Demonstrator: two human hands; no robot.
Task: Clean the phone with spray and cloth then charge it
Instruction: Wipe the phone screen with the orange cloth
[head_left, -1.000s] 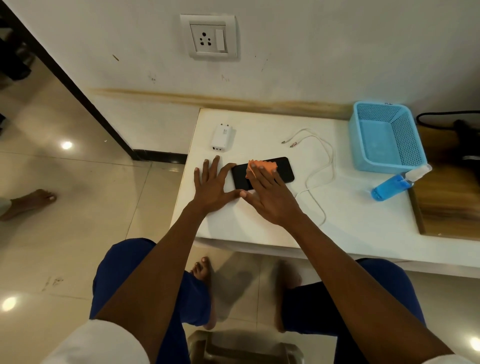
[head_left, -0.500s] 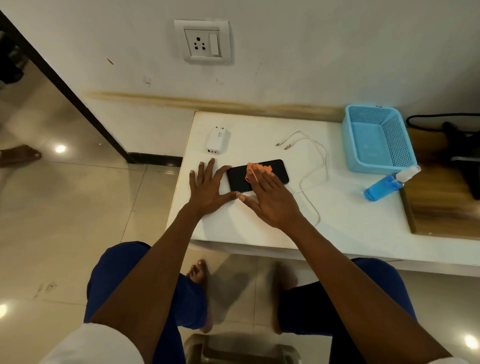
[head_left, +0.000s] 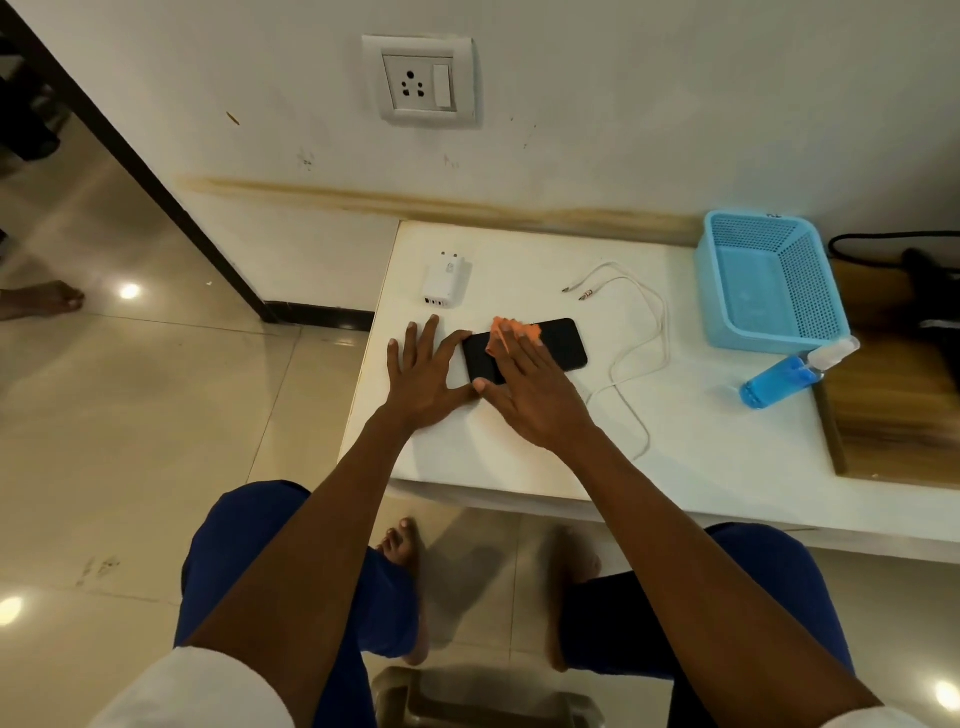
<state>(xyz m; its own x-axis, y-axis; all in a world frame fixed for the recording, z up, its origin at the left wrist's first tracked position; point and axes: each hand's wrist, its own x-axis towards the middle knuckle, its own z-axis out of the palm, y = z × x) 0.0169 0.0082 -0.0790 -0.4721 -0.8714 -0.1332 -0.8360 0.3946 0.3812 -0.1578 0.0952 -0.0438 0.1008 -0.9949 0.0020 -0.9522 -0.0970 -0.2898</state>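
A black phone lies flat on the white table. My right hand presses flat on an orange cloth that sits on the phone's left half. Beside it, my left hand rests spread on the table, its thumb against the phone's left end. A white charger plug lies behind my left hand. To the right of the phone trails a white cable. The blue spray bottle lies on its side at the right.
An empty light-blue basket stands at the back right of the table. A wall socket is above the table. A wooden surface adjoins the table's right side. Someone's bare foot is on the floor at far left.
My right hand and the cloth have slid slightly left along the phone. My left hand stays put. The camera has tilted a little.
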